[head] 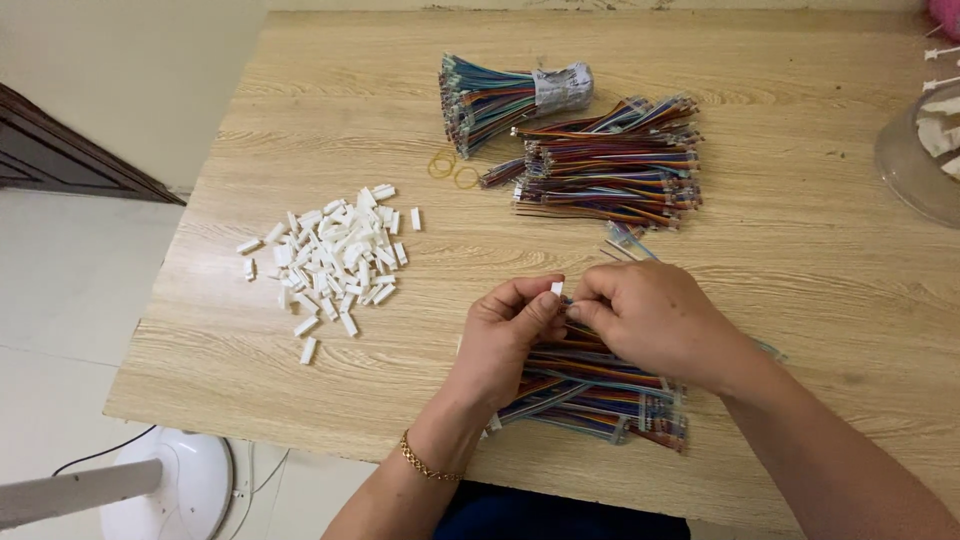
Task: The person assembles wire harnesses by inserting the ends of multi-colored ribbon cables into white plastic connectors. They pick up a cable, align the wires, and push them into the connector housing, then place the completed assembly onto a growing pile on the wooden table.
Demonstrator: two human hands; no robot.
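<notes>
My left hand (505,330) pinches a small white plastic connector (557,288) between thumb and fingers. Touching it from the right, my right hand (655,320) grips the end of a thin multicoloured wire strip (625,240) that trails away toward the far side of the table. Both hands meet above a loose pile of coloured wire strips (600,395) near the table's front edge. A heap of white connectors (335,255) lies to the left.
On the wooden table (800,250), a stack of coloured wire strips (615,165) and a taped wire bundle (510,95) lie at the back, with two rubber bands (452,170) beside them. A clear bowl (920,160) sits at the right edge. A white fan base (170,485) stands on the floor.
</notes>
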